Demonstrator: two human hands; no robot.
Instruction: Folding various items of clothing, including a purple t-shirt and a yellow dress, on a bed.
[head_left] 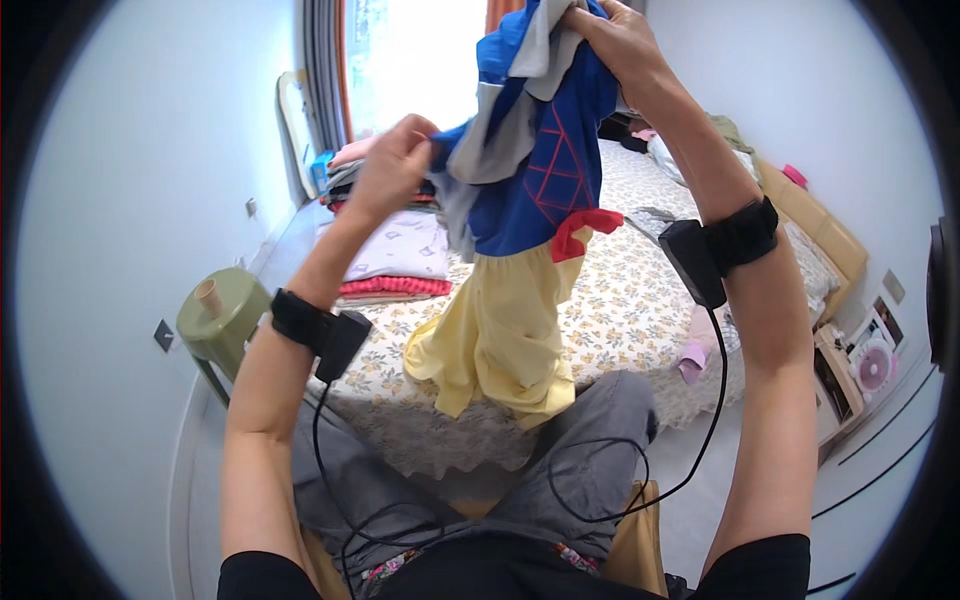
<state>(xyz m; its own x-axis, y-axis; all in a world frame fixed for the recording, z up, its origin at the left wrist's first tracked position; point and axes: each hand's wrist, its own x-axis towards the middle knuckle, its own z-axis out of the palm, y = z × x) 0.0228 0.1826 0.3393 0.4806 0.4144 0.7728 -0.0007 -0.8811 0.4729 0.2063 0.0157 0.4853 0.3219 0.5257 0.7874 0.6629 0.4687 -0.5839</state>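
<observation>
A child's dress (530,220) hangs in front of me, with a blue top, pale grey collar and sleeve parts, a red bow at the waist and a yellow skirt. My right hand (625,50) is raised high and closed on the dress near its collar. Lower and to the left, my left hand (395,165) pinches the blue and grey sleeve side; its fingers are slightly blurred. The skirt's hem hangs over the near edge of the bed, just above my knees. The top end of the dress runs out of the picture.
A bed (640,290) with a flowered sheet lies before me. Folded clothes (395,260) are stacked on its left part. A green stool (228,310) with a cardboard roll stands at left. Further right are a small pink fan (873,368) and a lilac cloth (697,350). Black cables hang from both my wrist straps.
</observation>
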